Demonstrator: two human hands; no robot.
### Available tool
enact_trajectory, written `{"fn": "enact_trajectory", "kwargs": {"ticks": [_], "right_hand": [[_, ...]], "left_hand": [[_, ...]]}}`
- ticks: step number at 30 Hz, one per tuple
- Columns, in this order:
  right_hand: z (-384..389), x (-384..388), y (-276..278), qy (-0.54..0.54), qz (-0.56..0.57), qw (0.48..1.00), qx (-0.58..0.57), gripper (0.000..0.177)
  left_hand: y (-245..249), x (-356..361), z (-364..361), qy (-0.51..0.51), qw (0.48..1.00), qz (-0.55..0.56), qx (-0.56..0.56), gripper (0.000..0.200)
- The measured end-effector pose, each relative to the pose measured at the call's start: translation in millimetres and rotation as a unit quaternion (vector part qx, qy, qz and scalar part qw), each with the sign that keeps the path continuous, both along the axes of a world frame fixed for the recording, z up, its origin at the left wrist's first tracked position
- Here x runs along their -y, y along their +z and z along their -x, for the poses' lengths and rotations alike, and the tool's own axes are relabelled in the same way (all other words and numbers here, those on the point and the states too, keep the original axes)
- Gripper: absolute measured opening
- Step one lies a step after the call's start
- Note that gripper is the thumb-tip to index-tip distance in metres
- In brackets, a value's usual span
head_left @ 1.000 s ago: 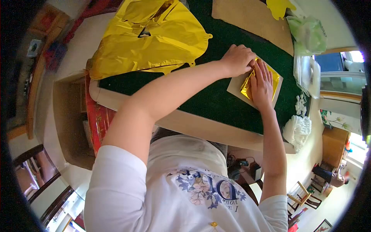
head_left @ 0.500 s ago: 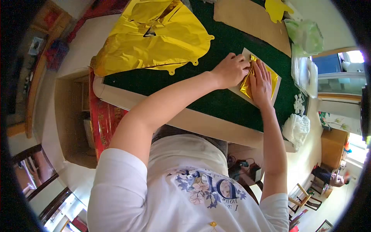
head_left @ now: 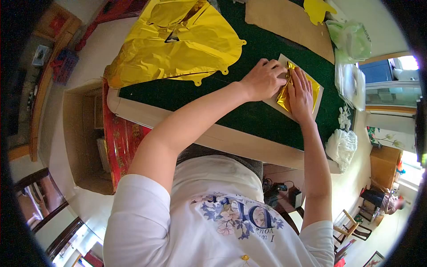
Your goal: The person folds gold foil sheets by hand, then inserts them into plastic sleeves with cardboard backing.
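Note:
A folded gold foil balloon (head_left: 316, 92) lies on a pale rectangular card (head_left: 320, 99) on the dark green tabletop. My right hand (head_left: 301, 95) rests flat over the foil with its fingers stretched out. Beside it, my left hand (head_left: 266, 81) has curled fingers closed at the foil's left edge; the fingertips are partly hidden. Farther left, flat gold foil balloons (head_left: 187, 53) with small tabs along their edge are spread on the table, apart from both hands.
Brown cardboard (head_left: 289, 22) lies at the table's far side, near a yellow foil piece (head_left: 319, 11). Clear and greenish plastic bags (head_left: 351, 42) sit along the right edge, above a white bundle (head_left: 341, 146). An open cardboard box (head_left: 84, 138) stands left. A person (head_left: 382, 200) is far right.
My left hand has shifted very slightly up and left along the foil's edge. My right hand stays flat on the foil, and the view has tilted a little.

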State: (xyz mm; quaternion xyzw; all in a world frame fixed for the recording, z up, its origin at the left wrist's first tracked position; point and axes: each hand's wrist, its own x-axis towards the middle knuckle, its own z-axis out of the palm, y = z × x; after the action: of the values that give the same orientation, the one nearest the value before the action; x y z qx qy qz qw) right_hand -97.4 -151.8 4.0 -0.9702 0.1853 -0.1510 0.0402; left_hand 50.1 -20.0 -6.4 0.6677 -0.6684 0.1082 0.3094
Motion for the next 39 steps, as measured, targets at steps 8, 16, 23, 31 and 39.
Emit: {"fn": "enact_trajectory", "kwargs": {"ticks": [8,16,23,31,39], "right_hand": [[1.2,3.4,-2.0,-0.005,-0.021,1.000,-0.006,0.045],[1.7,4.0,-2.8,0.002,-0.010,1.000,-0.009,0.046],[1.0,4.5,-2.5,0.000,-0.013,1.000,-0.005,0.049],[0.3,-0.8,1.1,-0.011,-0.017,1.000,-0.012,0.060],[0.0,-3.7,5.5,0.001,-0.018,1.000,-0.008,0.067]], "left_hand": [[-2.8,4.9,-6.9,-0.046,0.997,-0.012,0.057,0.022],[2.9,6.9,-14.3,-0.065,0.990,-0.040,0.122,0.020],[4.1,10.2,-22.9,-0.077,0.994,-0.071,0.025,0.021],[8.7,11.6,-32.5,-0.074,0.992,-0.065,0.077,0.021],[17.4,12.7,-40.2,-0.082,0.987,-0.077,0.115,0.026]]}}
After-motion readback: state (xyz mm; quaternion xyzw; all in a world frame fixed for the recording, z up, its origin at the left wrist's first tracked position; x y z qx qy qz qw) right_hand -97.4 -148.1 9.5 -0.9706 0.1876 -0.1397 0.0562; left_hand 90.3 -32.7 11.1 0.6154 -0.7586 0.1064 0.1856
